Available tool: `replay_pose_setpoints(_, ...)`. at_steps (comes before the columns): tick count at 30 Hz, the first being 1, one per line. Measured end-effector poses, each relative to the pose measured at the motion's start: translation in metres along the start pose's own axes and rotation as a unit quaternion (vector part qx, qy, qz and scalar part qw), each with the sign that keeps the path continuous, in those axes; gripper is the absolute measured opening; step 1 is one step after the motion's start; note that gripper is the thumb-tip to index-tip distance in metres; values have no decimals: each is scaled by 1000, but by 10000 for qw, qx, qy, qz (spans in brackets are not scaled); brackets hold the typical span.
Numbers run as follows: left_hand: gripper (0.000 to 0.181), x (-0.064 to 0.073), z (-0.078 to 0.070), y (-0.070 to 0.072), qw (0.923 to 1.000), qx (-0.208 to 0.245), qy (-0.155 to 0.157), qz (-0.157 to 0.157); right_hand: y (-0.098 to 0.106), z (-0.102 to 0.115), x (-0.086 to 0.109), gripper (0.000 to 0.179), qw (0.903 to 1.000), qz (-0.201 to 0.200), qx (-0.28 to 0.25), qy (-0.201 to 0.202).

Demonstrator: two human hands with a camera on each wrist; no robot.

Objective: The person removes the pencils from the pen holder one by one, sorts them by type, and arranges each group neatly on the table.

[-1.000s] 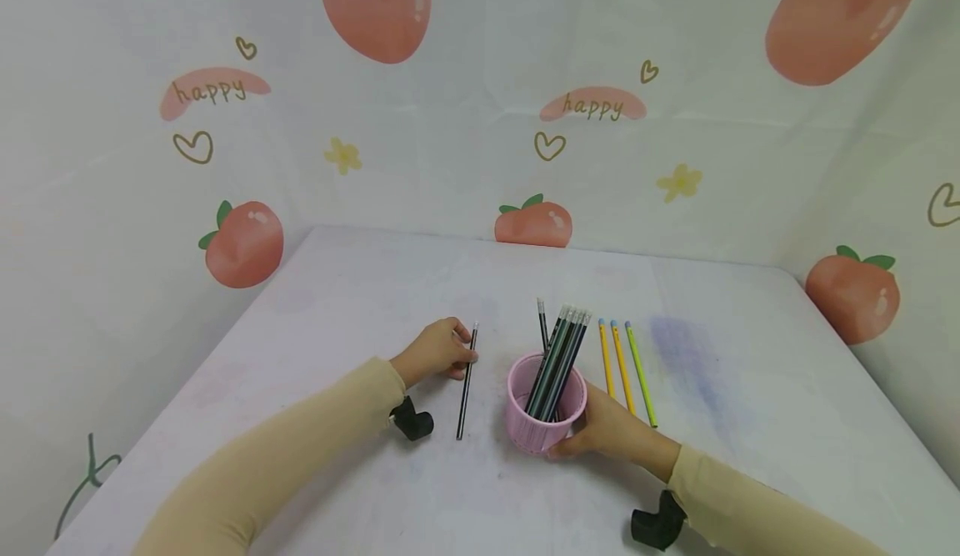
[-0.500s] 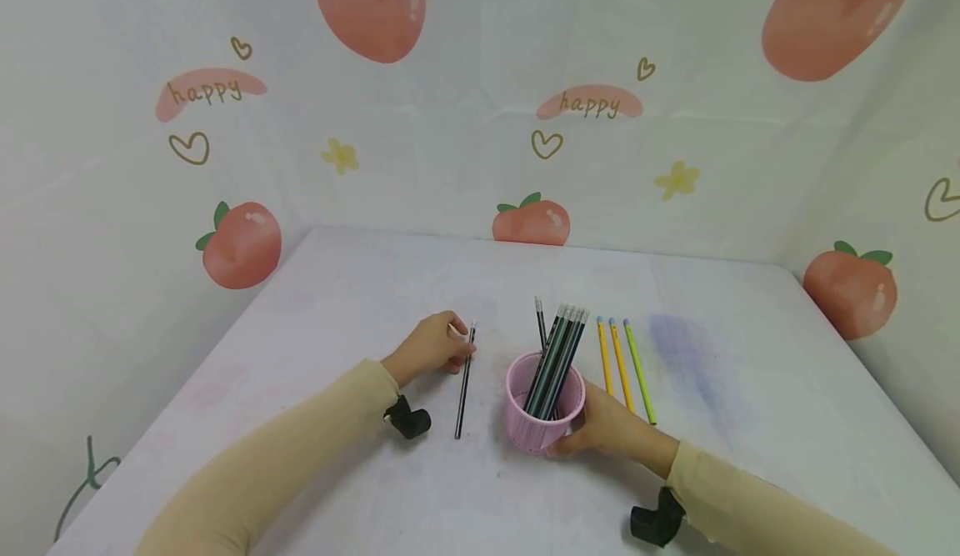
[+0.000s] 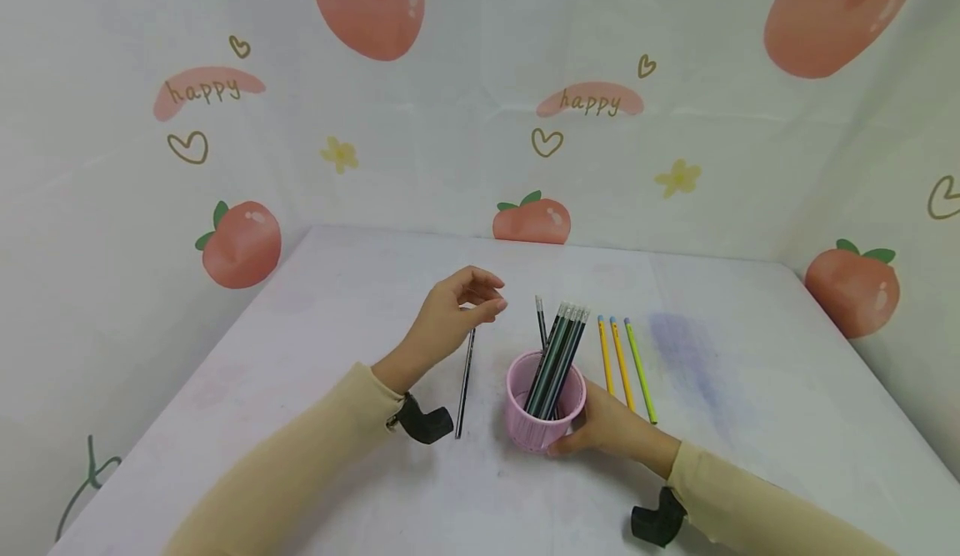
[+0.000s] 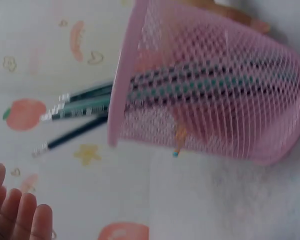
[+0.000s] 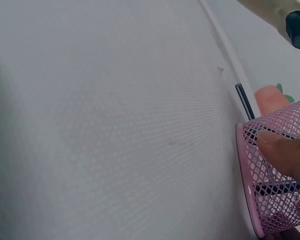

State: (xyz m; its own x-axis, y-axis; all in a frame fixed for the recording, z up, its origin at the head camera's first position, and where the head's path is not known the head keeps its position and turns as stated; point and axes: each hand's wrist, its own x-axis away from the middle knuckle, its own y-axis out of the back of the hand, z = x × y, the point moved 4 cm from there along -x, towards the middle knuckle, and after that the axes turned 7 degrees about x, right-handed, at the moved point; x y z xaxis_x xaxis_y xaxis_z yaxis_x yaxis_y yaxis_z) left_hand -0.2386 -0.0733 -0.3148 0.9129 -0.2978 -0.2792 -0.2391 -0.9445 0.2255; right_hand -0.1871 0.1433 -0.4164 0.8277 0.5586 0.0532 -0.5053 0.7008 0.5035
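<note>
My left hand [image 3: 450, 314] is raised over the upper end of a dark striped pencil [image 3: 464, 389] lying on the table, and hides part of it. Its fingers [image 4: 24, 215] are loosely bent with nothing between them. To the right of that pencil stands a pink mesh pencil cup [image 3: 534, 433], upright, with several dark pencils [image 3: 557, 364] leaning in it, eraser ends up. My right hand [image 3: 615, 424] grips the cup low on its right side. In the right wrist view the thumb [image 5: 285, 154] presses on the mesh wall.
Two yellow pencils [image 3: 621, 363] and a green pencil [image 3: 642, 373] lie side by side on the white tabletop [image 3: 750, 373], right of the cup and beyond my right hand. A printed cloth backdrop [image 3: 450, 147] rises behind the table.
My left hand, earlier at the single dark pencil with fingers touching it, has come off it and moved up and to the right. The pencil, the cup and my right hand stay put.
</note>
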Motion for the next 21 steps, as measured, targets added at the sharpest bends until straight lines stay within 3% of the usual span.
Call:
replay_pose_setpoints(5,21,7,-3,-20,9994,-135,-124,304,0,0,0,102,10000,4,-52,6)
replay_pose_setpoints(10,23,13,2,-37,9972,-450,59,594,0,1,0,100,10000,7,26,-12)
replay_pose_setpoints(21,22,15,13,-52,9932,-676,342,887,1,3,1,107,9999,16,111,22)
